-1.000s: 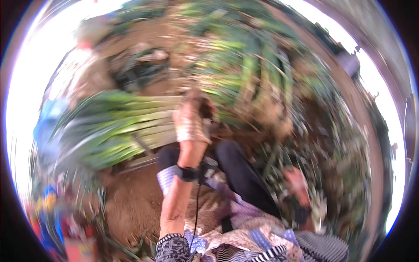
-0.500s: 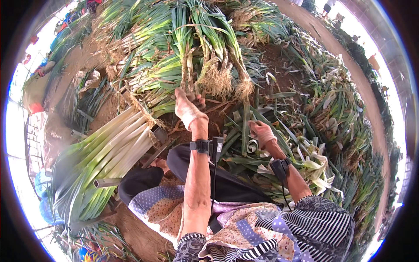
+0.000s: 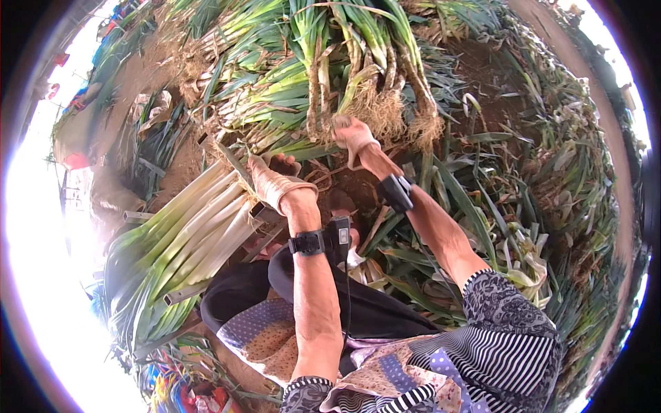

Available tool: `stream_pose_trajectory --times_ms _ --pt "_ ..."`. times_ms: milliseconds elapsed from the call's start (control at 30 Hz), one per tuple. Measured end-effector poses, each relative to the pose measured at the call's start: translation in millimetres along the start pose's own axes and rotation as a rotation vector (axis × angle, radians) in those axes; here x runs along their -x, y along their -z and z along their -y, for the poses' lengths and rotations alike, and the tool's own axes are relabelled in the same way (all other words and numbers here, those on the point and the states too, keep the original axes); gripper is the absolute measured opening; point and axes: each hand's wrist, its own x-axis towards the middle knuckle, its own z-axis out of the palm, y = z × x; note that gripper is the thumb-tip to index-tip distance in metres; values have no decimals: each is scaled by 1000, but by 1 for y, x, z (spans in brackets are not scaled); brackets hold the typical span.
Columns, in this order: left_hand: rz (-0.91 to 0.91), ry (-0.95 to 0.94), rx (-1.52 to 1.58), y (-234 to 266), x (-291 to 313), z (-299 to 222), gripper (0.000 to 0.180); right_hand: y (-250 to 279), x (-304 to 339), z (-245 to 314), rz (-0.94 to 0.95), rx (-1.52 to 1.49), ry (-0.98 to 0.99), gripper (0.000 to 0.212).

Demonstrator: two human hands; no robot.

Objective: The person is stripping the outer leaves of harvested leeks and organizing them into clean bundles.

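A bundle of cleaned leeks (image 3: 196, 224), white shanks toward me, lies across a metal frame (image 3: 180, 294) at my left. My left hand (image 3: 279, 182), wrapped in pale cloth over the palm, is beside their white ends with its fingers apart. Ahead of me, unpeeled leeks (image 3: 375, 58) with brown stems and shaggy roots (image 3: 379, 107) lie on a heap. Against the lower ends of these leeks is my right hand (image 3: 353, 134), similarly wrapped, its fingers closed. Whatever those fingers hold is hidden.
Stripped leaves (image 3: 475, 206) and pale peelings (image 3: 527, 265) litter the ground to my right. More leeks (image 3: 261, 89) are piled at the far left. My bent knees in dark trousers (image 3: 248, 292) are close below my left hand. Colourful cords or scraps (image 3: 175, 389) lie at lower left.
My right hand has moved up and left from the peelings to the unpeeled leeks. My left hand has shifted from their stems toward the cleaned bundle. The whole view has shifted somewhat.
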Motion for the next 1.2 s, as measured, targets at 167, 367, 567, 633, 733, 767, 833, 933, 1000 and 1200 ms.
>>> stream_pose_trajectory --times_ms 167,367,567,633,733,767,833,933,1000,1200 --pt "-39 -31 -19 9 -14 -8 28 -42 -30 24 -129 215 16 38" --pt "16 -6 -23 12 -18 -13 23 -59 -80 -14 -170 120 -125 66" --pt "36 73 12 4 -16 6 21 -32 -102 -33 -209 -129 -222 46" --pt "24 29 -39 17 -28 -8 23 -68 -74 -8 -122 -384 -156 36" --pt "46 98 -56 5 -18 -2 24 -41 -64 42 -259 -596 -330 27" --pt "74 123 -83 2 -17 -1 24 -34 -59 56 -286 -808 -240 26" --pt "64 89 -103 9 -27 -1 24 -27 -10 89 -266 -798 -151 44" --pt "238 266 -179 -1 -18 13 25 35 76 116 -189 -640 60 37" --pt "290 308 -252 -9 -7 24 25 57 125 101 -127 -759 83 34" --pt "432 396 -442 -3 14 68 33 81 273 71 -137 -587 -102 38"
